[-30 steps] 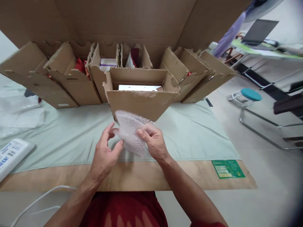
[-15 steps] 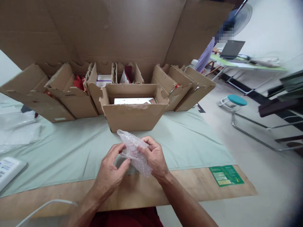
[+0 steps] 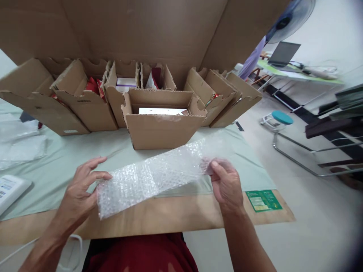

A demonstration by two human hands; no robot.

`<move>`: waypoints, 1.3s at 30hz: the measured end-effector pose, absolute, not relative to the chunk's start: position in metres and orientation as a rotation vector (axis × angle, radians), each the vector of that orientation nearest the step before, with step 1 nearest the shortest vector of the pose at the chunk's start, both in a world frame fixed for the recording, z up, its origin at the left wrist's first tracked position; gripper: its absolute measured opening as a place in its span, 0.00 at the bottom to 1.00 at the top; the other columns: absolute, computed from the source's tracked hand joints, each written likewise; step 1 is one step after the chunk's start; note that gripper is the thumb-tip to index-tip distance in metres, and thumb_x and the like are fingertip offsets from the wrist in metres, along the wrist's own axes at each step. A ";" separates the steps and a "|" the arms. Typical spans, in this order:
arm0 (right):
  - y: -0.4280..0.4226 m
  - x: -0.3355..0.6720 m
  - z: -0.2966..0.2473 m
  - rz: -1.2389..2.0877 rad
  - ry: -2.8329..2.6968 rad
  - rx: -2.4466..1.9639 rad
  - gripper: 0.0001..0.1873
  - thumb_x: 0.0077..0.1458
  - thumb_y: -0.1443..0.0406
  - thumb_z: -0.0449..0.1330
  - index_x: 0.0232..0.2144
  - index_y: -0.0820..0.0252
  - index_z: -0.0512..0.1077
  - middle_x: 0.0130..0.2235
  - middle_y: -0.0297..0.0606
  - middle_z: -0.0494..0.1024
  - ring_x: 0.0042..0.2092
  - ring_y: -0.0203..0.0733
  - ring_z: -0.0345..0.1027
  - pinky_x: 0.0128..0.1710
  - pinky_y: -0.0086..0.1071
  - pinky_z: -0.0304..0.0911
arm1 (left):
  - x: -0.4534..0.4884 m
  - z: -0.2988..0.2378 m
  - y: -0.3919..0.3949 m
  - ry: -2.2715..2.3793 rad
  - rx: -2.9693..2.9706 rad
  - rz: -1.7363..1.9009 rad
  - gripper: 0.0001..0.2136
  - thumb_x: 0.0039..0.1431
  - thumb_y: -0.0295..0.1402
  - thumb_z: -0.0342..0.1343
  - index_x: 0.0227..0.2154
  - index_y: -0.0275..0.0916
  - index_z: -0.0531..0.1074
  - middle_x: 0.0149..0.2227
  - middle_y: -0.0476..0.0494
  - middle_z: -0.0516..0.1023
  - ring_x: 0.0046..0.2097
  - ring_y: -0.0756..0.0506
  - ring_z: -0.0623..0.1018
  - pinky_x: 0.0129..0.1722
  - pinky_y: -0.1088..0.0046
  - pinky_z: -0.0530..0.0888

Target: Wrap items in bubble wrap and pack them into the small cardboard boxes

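A sheet of clear bubble wrap (image 3: 154, 175) is stretched out flat above the table's near edge. My left hand (image 3: 81, 189) pinches its left end between thumb and fingers, with the other fingers spread. At the right end my right hand (image 3: 227, 185) grips the sheet with its thumb on top. Just beyond the sheet stands an open cardboard box (image 3: 164, 130) with a white flat item (image 3: 161, 111) inside.
A row of open cardboard bins (image 3: 82, 104) with red packets and white boxes stands behind, under a large cardboard flap. A pale green cloth (image 3: 56, 166) covers the wooden table. A white device (image 3: 10, 190) lies left, a green card (image 3: 263, 200) right. A stool (image 3: 280, 118) stands on the floor.
The bubble wrap was a crumpled bundle held between both hands. My hands have moved apart, left and right, and the wrap is now spread into a long sheet.
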State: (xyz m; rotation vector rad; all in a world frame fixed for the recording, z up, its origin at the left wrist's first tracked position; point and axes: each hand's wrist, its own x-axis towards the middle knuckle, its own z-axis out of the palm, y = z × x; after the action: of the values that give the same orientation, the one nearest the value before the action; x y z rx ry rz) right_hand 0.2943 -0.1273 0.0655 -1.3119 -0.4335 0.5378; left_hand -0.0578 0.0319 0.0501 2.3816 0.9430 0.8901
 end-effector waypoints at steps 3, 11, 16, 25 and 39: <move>-0.155 0.305 0.046 0.678 -0.579 -1.600 0.18 0.46 0.55 0.73 0.34 0.60 0.76 0.30 0.37 0.80 0.29 0.38 0.72 0.24 0.29 0.67 | -0.075 0.030 0.037 1.106 2.532 0.714 0.14 0.60 0.30 0.50 0.44 0.45 0.78 0.61 0.37 0.73 0.63 0.30 0.70 0.58 0.41 0.72; -0.188 0.319 0.041 0.133 -1.007 -1.959 0.15 0.61 0.58 0.63 0.49 0.56 0.76 0.47 0.46 0.82 0.45 0.48 0.78 0.44 0.45 0.74 | -0.045 0.055 0.011 1.117 2.632 0.819 0.24 0.56 0.22 0.48 0.53 0.44 0.74 0.68 0.41 0.65 0.69 0.27 0.64 0.65 0.36 0.66; -0.162 0.303 0.039 0.191 -1.770 -1.915 0.17 0.63 0.65 0.59 0.53 0.53 0.77 0.60 0.45 0.77 0.62 0.54 0.69 0.59 0.52 0.67 | -0.038 0.089 0.003 1.248 2.630 1.004 0.30 0.57 0.20 0.47 0.60 0.53 0.69 0.73 0.56 0.58 0.72 0.28 0.60 0.69 0.34 0.58; -0.135 0.301 0.039 0.250 -1.841 -1.916 0.14 0.67 0.65 0.55 0.39 0.54 0.82 0.50 0.42 0.84 0.53 0.52 0.76 0.52 0.49 0.67 | -0.015 0.067 -0.016 0.970 2.657 0.838 0.17 0.62 0.40 0.59 0.53 0.43 0.73 0.62 0.35 0.72 0.65 0.27 0.70 0.63 0.38 0.68; -0.103 0.348 0.075 0.573 -1.368 -1.955 0.18 0.60 0.50 0.61 0.35 0.59 0.79 0.32 0.39 0.82 0.34 0.45 0.75 0.37 0.39 0.69 | -0.033 0.049 0.030 1.377 2.535 0.857 0.13 0.63 0.37 0.50 0.44 0.46 0.77 0.36 0.43 0.84 0.39 0.37 0.82 0.58 0.47 0.71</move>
State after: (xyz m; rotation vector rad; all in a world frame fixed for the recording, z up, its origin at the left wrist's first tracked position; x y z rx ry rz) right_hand 0.3484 -0.1025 0.0752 -1.9549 -1.3679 0.5731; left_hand -0.0333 0.0296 0.0490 2.5354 1.3773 0.8575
